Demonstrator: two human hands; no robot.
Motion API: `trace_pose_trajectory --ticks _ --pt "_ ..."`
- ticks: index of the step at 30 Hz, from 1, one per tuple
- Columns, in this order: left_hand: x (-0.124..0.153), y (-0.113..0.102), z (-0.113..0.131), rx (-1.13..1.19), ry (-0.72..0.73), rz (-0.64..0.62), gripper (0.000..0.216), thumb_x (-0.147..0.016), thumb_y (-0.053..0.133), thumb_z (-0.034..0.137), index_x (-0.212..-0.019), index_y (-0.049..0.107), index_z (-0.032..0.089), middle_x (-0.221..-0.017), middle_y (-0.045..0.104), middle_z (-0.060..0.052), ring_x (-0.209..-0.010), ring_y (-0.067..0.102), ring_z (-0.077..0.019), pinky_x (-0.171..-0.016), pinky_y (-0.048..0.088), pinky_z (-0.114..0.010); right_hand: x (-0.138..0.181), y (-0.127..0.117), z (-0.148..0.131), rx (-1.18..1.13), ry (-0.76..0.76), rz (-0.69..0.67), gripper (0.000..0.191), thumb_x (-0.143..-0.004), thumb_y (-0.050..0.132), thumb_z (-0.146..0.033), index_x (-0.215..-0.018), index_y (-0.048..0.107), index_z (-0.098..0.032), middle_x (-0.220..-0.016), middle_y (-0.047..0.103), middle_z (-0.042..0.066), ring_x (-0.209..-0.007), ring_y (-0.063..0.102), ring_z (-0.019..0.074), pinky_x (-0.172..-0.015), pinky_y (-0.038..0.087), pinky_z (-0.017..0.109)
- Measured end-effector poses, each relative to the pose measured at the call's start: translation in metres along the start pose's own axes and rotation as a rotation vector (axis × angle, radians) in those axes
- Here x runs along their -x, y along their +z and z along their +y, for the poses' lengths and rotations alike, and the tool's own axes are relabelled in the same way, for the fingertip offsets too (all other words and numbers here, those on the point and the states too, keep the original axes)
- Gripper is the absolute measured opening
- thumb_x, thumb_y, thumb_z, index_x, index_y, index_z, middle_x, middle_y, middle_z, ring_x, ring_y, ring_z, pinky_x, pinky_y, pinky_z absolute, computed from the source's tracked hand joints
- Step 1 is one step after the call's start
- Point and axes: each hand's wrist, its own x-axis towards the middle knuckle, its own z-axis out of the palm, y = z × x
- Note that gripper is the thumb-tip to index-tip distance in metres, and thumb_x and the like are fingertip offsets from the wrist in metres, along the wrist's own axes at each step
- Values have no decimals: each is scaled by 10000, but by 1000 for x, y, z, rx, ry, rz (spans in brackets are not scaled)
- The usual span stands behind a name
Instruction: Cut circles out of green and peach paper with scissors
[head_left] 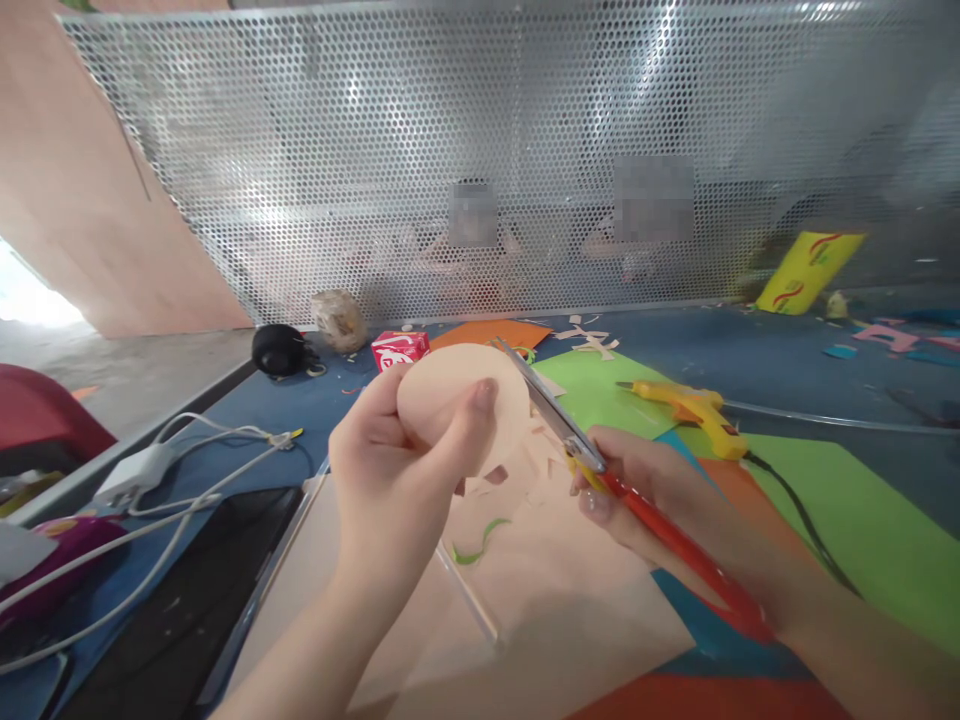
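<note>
Disc (442, 385) matt, smooth, paper-like; scissor blades (553, 407) shiny metal, handle (679, 540) glossy plastic; perforated screen (420, 120) shiny metal.

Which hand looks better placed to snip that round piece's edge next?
Probably the right hand: it holds the red-handled scissors, blades beside the edge, while the left hand grips the round piece.

I'm seeing the disc (436, 385) showing plain cream and the scissors (645, 506) showing silver blades and red handles. The glue gun (691, 403) is showing yellow and orange, the packet (808, 275) is carrying red marks on yellow, and the panel (517, 120) is repeating silvery-grey dots.
</note>
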Motion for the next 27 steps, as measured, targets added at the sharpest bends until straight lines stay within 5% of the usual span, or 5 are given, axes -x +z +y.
trace_pose_trajectory --ticks 27 --pt "-1 -1 4 -44 -3 -31 148 -683 746 315 -685 644 207 -411 502 78 -232 378 -59 -220 272 -191 -2 -6 4 69 -9 -14 344 -798 661 -405 -682 391 -227 -651 396 -47 -578 381 125 -506 314 249"
